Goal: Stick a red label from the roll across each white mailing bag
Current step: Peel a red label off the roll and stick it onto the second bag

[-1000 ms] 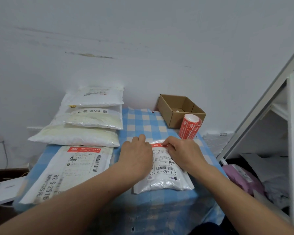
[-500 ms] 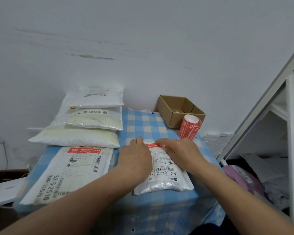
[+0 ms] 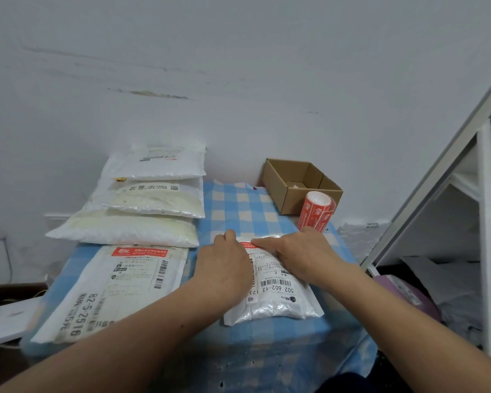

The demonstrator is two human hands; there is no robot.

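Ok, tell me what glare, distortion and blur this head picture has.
Head view: glare streaks the near end of the glossy white plastic mailing bag; the wide-angle lens makes the white metal shelf post lean; light is soft, shadows are faint, and no motion blur is evident.

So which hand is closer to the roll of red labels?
Right. The right hand lies just in front of the label roll, pressing the mailing bag; the left hand rests farther left, across the bag.

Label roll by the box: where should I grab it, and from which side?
Probably grip the roll round its red curved sides, coming from above on the near side: it stands nearly on end, white top up, with the box close behind it.
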